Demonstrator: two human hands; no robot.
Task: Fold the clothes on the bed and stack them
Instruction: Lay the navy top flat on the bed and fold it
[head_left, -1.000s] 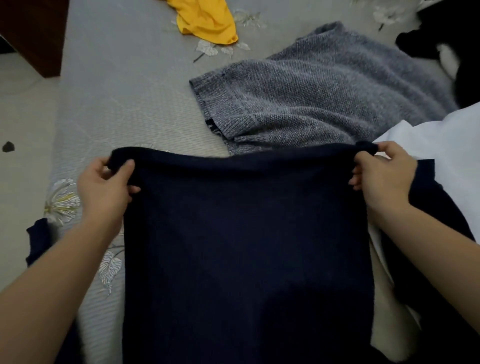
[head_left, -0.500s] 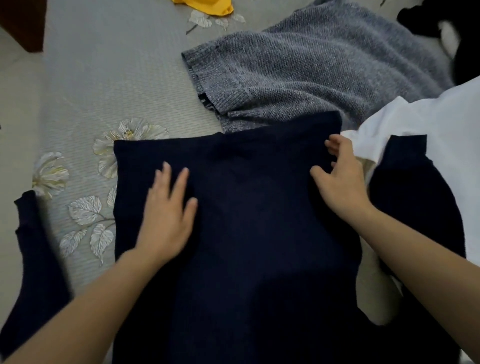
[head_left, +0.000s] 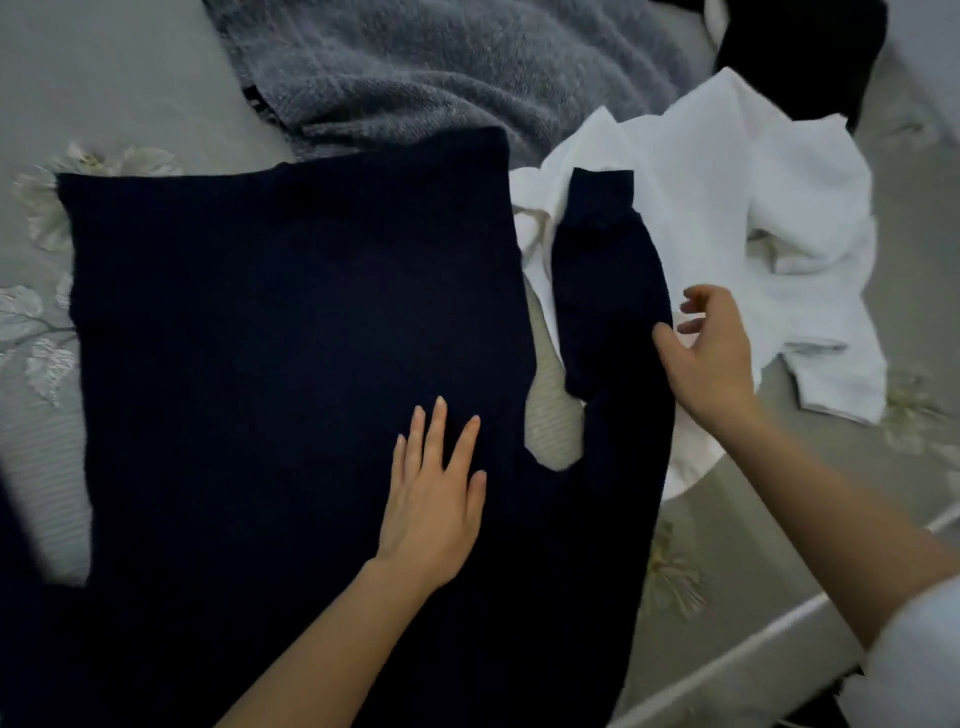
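Observation:
A navy sweater (head_left: 270, 332) lies spread flat on the grey floral bed (head_left: 47, 457). Its right sleeve (head_left: 602, 270) stretches out over a crumpled white garment (head_left: 769, 218). My left hand (head_left: 434, 499) rests flat on the sweater's body, fingers apart, near its right side. My right hand (head_left: 711, 353) hovers at the outer edge of the sleeve with fingers loosely spread and the thumb touching the fabric; it holds nothing. A grey knit sweater (head_left: 441, 73) lies behind the navy one.
A black garment (head_left: 800, 52) lies at the far right behind the white one. The bed's edge with white piping (head_left: 779, 629) runs along the lower right. The navy sweater's left sleeve (head_left: 21, 623) trails off at the lower left.
The view swung right. My left hand slid across the sweater to its right side. My right hand left the sweater's top edge and moved out to the right sleeve.

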